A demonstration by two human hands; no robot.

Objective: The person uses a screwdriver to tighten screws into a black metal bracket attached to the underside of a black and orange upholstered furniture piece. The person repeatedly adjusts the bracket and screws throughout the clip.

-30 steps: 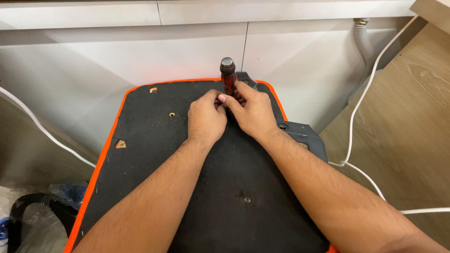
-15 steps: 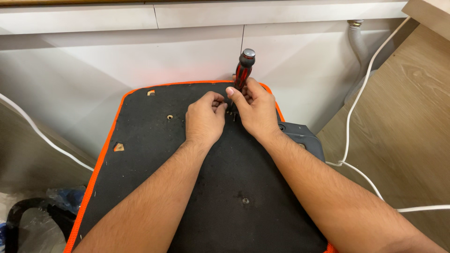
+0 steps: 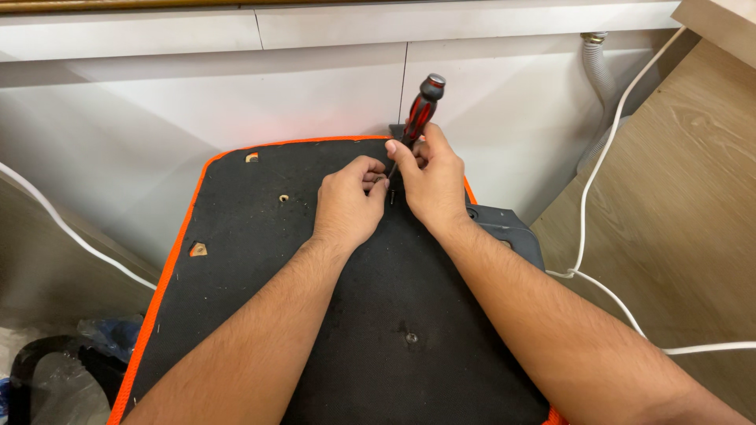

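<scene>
A black fabric-covered panel with an orange edge (image 3: 236,260) lies in front of me, underside up. My right hand (image 3: 431,185) grips a red and black screwdriver (image 3: 420,112), held nearly upright with its shaft pointing down at the panel near its far edge. My left hand (image 3: 349,203) is closed beside it, fingertips pinching at the shaft's tip, where a small screw seems to sit. The tip itself is mostly hidden by my fingers.
A screw head (image 3: 410,338) sits in the panel's middle, and small holes (image 3: 283,197) show wood near its left side. White cabinet fronts (image 3: 236,86) stand behind. A white cable (image 3: 598,165) and a grey hose (image 3: 600,71) run at right over wooden flooring.
The screwdriver has been lifted and tilted, its handle now higher and further right. Both hands have shifted slightly right with it, and the left fingers have moved onto the tip.
</scene>
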